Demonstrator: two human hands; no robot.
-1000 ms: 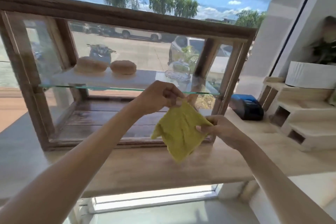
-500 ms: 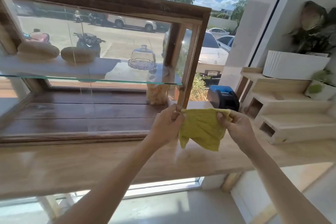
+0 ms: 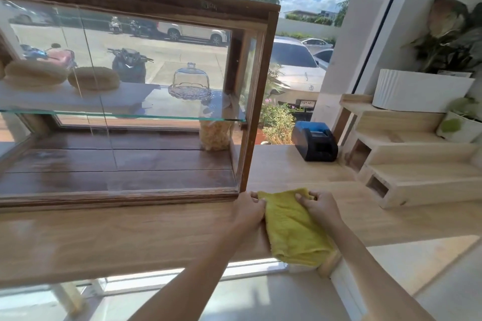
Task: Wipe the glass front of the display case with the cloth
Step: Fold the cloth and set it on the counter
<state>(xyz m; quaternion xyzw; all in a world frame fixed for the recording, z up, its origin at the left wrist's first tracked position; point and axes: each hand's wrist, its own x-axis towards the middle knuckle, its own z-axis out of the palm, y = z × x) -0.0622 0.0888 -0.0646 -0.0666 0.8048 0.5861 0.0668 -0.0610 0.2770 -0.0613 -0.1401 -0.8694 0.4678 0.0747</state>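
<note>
Both hands' fingers (image 3: 302, 200) pinching cloth (image 3: 292, 227)

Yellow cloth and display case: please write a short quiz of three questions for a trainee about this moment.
1. True or false: the yellow cloth touches the glass front.
2. Which hands hold the cloth? A) left only B) right only C) both
3. Fill in: the glass dome stands on the ____ shelf of the display case.

Key
1. False: it hangs over the counter, below the case's right corner.
2. C: the left hand and the right hand pinch its top corners.
3. Upper.
</note>
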